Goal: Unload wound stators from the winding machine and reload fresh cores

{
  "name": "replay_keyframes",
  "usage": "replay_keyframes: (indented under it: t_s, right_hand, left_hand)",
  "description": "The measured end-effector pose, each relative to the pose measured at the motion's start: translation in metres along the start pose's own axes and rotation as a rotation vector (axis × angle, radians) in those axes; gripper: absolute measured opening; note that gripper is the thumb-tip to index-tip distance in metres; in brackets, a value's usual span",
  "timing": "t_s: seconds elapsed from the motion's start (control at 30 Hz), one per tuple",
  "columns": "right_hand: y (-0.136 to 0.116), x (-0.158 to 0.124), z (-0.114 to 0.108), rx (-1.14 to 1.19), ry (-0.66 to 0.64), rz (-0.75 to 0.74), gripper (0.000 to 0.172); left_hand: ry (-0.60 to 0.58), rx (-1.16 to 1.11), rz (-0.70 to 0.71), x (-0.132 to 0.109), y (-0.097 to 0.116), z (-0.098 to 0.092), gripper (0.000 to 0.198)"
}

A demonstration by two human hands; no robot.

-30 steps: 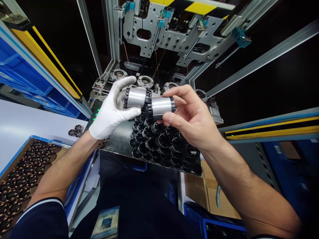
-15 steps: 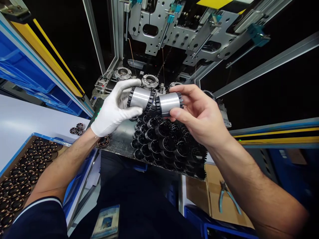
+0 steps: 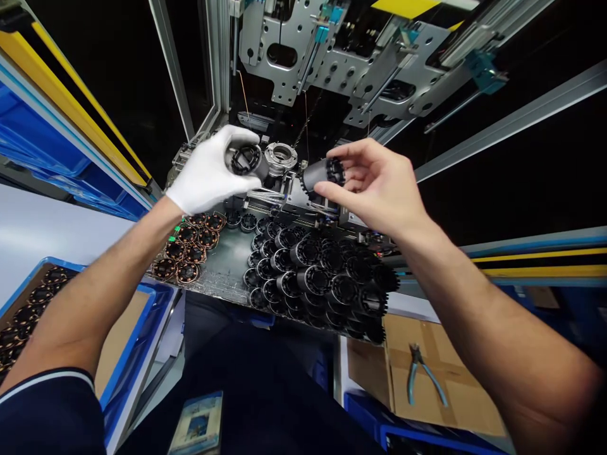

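My left hand [image 3: 206,174], in a white glove, is closed round a motor core [image 3: 245,160], a grey cylinder with a black toothed end facing me. Bare, my right hand [image 3: 379,183] grips a second motor core [image 3: 322,175] between thumb and fingers, tilted on its side. The two cores are apart, above the machine's fixtures. Between them a round metal fixture [image 3: 281,156] shows. Below my hands many black-ended cores [image 3: 313,278] stand stacked on a metal shelf [image 3: 227,253]. Several copper-wound cores [image 3: 187,253] lie at its left.
Perforated metal plates [image 3: 327,69] hang over the fixtures. On the left stands a blue-edged tray [image 3: 142,328] with copper-wound parts. Pliers [image 3: 420,373] lie on a cardboard box [image 3: 459,379] at lower right. Yellow-striped posts [image 3: 90,95] flank the machine.
The two cores have moved apart and turned. My left hand has shifted left and up, uncovering the copper-wound cores. My right hand has risen slightly.
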State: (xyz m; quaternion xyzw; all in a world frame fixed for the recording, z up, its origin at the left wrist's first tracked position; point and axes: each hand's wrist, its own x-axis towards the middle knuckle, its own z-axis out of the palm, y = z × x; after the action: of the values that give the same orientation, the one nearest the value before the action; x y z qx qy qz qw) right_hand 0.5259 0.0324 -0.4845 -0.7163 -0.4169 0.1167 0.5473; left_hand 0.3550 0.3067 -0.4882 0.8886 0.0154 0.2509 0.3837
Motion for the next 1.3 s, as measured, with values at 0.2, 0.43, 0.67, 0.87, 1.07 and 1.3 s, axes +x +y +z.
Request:
replay_keyframes:
  t_s: [0.2, 0.43, 0.67, 0.87, 1.07, 1.3]
  right_hand:
    - [0.055, 0.034, 0.006, -0.433, -0.107, 0.042, 0.060]
    - [0.042, 0.074, 0.008, -0.502, -0.081, -0.023, 0.060]
    - [0.042, 0.133, 0.049, -0.749, -0.077, -0.085, 0.053]
    - [0.046, 0.151, 0.049, -0.903, -0.201, 0.002, 0.056]
    - [0.036, 0.165, 0.043, -0.961, -0.324, 0.040, 0.059]
    - [0.032, 0.189, 0.037, -0.985, -0.484, 0.022, 0.059]
  left_hand:
    - [-0.204, 0.477, -0.185, 0.039, -0.045, -0.003, 0.064]
    - [-0.239, 0.539, -0.100, 0.074, -0.052, -0.023, 0.067]
    - [-0.240, 0.775, -0.182, 0.119, -0.093, -0.048, 0.069]
    - [-0.382, 0.756, -0.229, 0.128, -0.114, -0.055, 0.079]
    - [-0.522, 0.865, -0.189, 0.143, -0.111, -0.059, 0.088]
    - [-0.657, 0.942, -0.219, 0.168, -0.098, -0.058, 0.091]
